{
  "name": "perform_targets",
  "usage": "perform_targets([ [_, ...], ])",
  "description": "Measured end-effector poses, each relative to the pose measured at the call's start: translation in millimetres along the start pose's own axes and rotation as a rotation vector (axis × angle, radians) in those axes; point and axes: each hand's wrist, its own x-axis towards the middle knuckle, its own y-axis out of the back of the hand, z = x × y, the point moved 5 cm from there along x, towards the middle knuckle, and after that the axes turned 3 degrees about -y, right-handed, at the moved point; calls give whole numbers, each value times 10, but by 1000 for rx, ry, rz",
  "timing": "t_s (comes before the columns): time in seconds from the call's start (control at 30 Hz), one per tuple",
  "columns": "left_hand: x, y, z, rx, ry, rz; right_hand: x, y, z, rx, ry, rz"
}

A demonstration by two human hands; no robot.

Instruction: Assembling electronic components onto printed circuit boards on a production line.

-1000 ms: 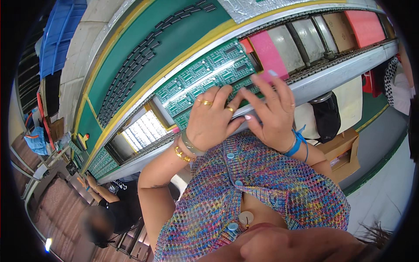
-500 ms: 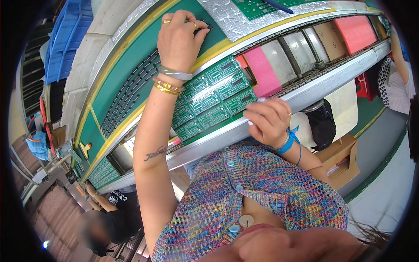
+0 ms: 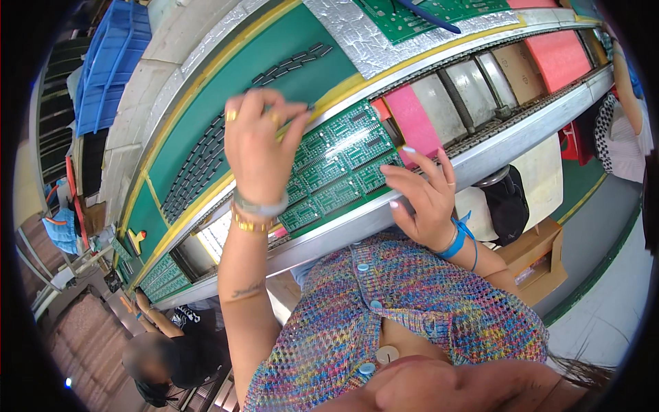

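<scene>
Site: I am at an electronics assembly line in a factory. Evidence: a long conveyor (image 3: 480, 147) with metal side rails runs past me, carrying green circuit boards (image 3: 336, 165) one after another. Beyond it, a green bench mat (image 3: 226, 89) with a yellow border holds rows of small dark components (image 3: 199, 165). Blue plastic crates (image 3: 110, 62) stand stacked at the far left. Another worker (image 3: 165, 350) sits further down the same line.

A brown cardboard box (image 3: 539, 255) stood on the floor at the person's right, below the conveyor, with a small white label (image 3: 527, 273) on its near side. Another flat brown carton (image 3: 516, 63) lay on the conveyor line beside a pink pad. No screens showed.
</scene>
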Motion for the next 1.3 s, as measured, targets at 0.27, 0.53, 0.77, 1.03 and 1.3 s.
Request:
perform_targets([
  [0.27, -546, -114, -13, 24, 107, -51, 17, -108, -139, 12, 134, 41],
  [0.53, -499, -174, 37, 45, 87, -62, 5, -152, -144, -24, 125, 22],
  [0.77, -477, -175, 67, 68, 71, -87, 3, -142, -148, -22, 130, 30],
  [1.03, -469, -197, 75, 58, 49, -109, 10, -137, -149, -22, 130, 30],
  [1.3, -338, -152, 18, 71, -50, -219, 19, -137, -141, -34, 134, 54],
])
